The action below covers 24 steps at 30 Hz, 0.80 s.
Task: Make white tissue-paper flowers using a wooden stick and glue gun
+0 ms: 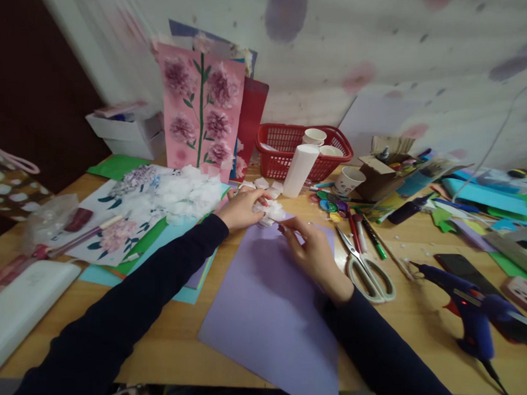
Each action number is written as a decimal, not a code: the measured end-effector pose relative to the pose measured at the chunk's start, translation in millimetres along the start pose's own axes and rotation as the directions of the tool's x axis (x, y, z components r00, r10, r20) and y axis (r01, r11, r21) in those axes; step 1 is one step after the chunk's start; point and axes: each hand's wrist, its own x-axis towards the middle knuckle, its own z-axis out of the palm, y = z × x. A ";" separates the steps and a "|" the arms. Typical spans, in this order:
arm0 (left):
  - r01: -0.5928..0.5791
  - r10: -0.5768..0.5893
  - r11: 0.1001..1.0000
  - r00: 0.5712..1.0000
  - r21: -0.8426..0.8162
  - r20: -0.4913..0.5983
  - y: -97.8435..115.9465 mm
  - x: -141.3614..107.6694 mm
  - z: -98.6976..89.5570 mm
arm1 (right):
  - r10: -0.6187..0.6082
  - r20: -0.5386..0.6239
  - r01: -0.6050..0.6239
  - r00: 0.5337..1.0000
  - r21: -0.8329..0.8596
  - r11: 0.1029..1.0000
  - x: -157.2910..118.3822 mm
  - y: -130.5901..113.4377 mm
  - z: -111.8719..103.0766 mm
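Note:
A purple sheet of paper (264,303) lies in front of me, its lower edge hanging past the table's front edge. At its far end is a small pile of white paper pieces (271,212). My left hand (246,209) reaches over this pile from the left, fingers stretched out, thumb apart from them. Just right of the pile, above the sheet, my right hand (313,251) has its thumb and fingertips pinched together; what they hold, if anything, is too small to make out. Scissors (368,274) with pale handles lie beside my right wrist.
A white roll (301,171) stands before a red basket (273,161) with paper cups. White fluffy pieces (188,192) cover a flower picture on the left. Behind stands a pink flower card (188,107). A blue glue gun (468,310) and a phone (457,270) lie right.

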 end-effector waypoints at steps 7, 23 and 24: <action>0.006 -0.004 0.999 0.998 0.036 -0.068 -1.6 0.4 1.3 | 0.012 -0.068 -0.009 0.998 0.044 0.999 -1.4 -5.0 -8.6; 0.031 -0.031 1.000 0.997 0.001 -0.066 -4.4 2.4 -0.1 | 0.234 -0.355 -0.157 0.905 0.233 0.960 -1.8 -2.7 -5.9; 0.033 -0.034 0.999 0.997 -0.010 -0.065 -4.9 2.9 0.0 | 0.236 -0.367 -0.150 0.900 0.247 0.957 -1.6 -2.4 -5.6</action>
